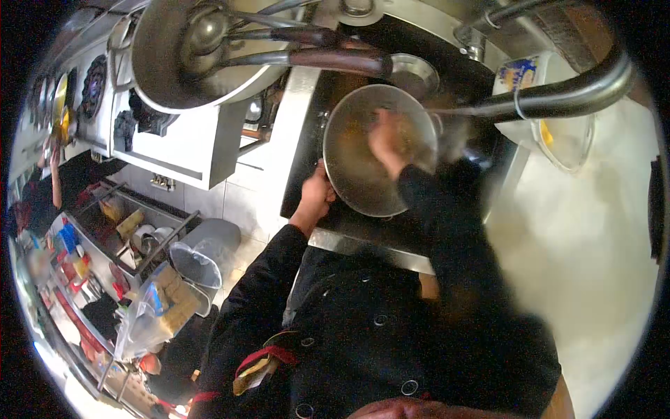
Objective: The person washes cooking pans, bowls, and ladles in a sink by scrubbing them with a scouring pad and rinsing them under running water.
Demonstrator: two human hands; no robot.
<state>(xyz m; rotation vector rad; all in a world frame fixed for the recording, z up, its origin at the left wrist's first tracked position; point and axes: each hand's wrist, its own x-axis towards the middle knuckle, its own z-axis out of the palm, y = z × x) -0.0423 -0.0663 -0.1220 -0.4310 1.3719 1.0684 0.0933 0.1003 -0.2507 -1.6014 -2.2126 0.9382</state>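
A wide, round metal pan [352,188] sits in front of me over a dark surface, its inside brownish and hazy. My left hand [317,194] is closed at the pan's near left edge, with the thumb up along the rim. Inside the pan is my right hand [387,143], slightly blurred, its fingers bent down toward the bottom. Whatever those fingers hold, if anything, cannot be made out. Just beyond the pan's far rim lies a small metal bowl [417,75].
A large pot [157,66] holding a ladle [208,31] and dark-handled utensils stands at upper left. A thick metal pipe [558,98] juts in from the right, beside a white tub [520,73]. A grey bin [209,251] is lower left. Another person's arm [56,178] shows far left.
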